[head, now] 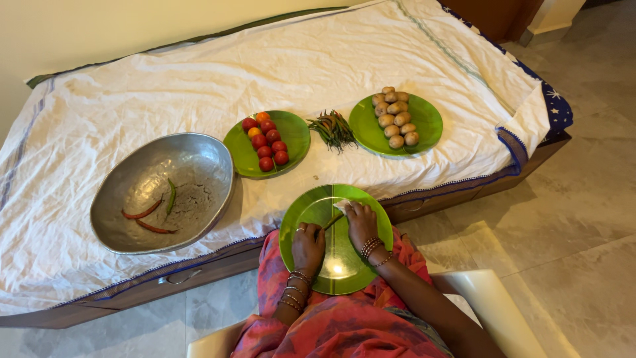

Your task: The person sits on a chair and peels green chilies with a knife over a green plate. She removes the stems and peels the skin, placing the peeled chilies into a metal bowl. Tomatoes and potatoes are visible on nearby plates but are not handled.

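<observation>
A green plate (344,265) rests on my lap. My left hand (308,248) lies on its left part and pinches the lower end of a thin green chilli (333,221), which slants up toward my right hand (361,224). My right hand is closed over the chilli's upper end and holds a small pale blade (342,206) against it near the plate's far rim. Both wrists wear bangles.
On the white-sheeted bed stand a large metal bowl (199,159) with red and green chillies (154,215), a green plate of tomatoes (298,129), a loose bunch of green chillies (333,129) and a green plate of potatoes (427,122). I sit on a white chair (493,301) on a tiled floor.
</observation>
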